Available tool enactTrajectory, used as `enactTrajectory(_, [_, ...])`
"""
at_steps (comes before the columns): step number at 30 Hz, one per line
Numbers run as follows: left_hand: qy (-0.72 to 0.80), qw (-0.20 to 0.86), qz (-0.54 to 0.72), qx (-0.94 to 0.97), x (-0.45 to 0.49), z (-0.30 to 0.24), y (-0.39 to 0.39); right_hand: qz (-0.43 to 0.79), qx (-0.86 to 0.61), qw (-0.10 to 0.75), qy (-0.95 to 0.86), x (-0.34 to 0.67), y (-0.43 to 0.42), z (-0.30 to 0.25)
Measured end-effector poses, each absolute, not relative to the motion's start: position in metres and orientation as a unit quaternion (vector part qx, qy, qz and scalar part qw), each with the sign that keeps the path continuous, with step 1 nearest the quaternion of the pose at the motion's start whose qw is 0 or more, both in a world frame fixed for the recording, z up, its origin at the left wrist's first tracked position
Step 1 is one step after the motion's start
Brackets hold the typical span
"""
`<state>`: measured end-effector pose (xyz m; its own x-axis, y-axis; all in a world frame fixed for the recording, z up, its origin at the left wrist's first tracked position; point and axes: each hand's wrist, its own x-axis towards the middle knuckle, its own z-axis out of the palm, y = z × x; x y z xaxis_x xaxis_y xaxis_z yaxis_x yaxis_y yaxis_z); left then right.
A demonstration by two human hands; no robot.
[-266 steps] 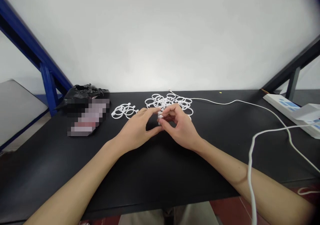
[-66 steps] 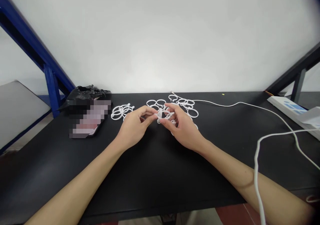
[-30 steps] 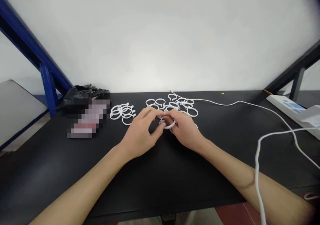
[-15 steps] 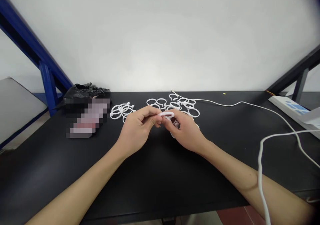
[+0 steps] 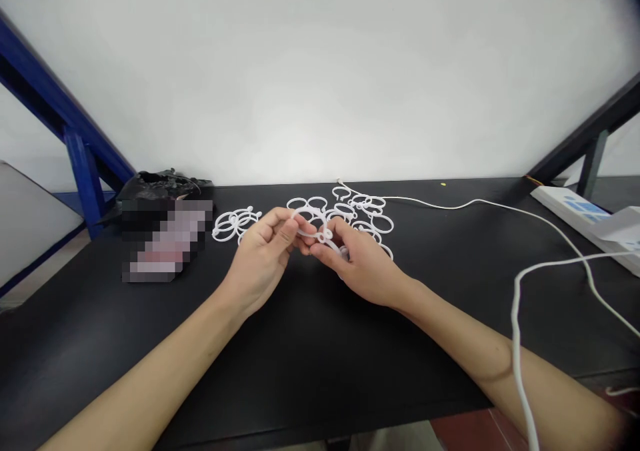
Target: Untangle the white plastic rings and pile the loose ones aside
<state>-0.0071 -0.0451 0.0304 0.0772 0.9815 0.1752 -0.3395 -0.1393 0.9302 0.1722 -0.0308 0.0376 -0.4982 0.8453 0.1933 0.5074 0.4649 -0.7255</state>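
Observation:
Between thumb and fingers, my left hand (image 5: 265,257) pinches the left side of a white plastic curtain ring (image 5: 313,211), raised above the table. My right hand (image 5: 367,261) is closed around a second white ring (image 5: 330,244), mostly hidden by the fingers. The small knobbed ends of the two rings meet between my hands; whether they are linked I cannot tell. Behind my right hand lies a spread of several loose white rings (image 5: 381,223). To the left of my left hand is a smaller cluster of similar rings (image 5: 227,227).
A black table (image 5: 310,371) runs up to a pale wall. At left lie a crumpled black plastic bag (image 5: 160,185) and a pixelated item (image 5: 170,244). A white cable (image 5: 517,331) crosses my right forearm. A white box (image 5: 575,211) lies at right.
The ring in my left hand has turned from nearly edge-on to face me, showing its round opening. My left hand has rotated, its thumb now on top. The view has shifted slightly.

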Motion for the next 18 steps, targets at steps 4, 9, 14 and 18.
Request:
enactTrajectory(4, [0.351,0.508,0.631,0.471,-0.015,0.035,-0.041,0.209,-0.398,0.252,-0.857,0.172,-0.029,0.031])
enactTrajectory(9, [0.431,0.462,0.597,0.495,-0.016,0.038,-0.042,0.068,-0.424,0.217,-0.877,0.173,-0.024,0.022])
enactTrajectory(14, [0.466,0.486,0.54,0.505,-0.012,0.037,-0.045,0.016,-0.409,0.262,-0.874,0.174,-0.021,0.02])
enactTrajectory(18, [0.443,0.534,0.531,0.486,-0.012,0.036,-0.044,0.141,-0.392,0.364,-0.833,0.172,-0.024,0.023])
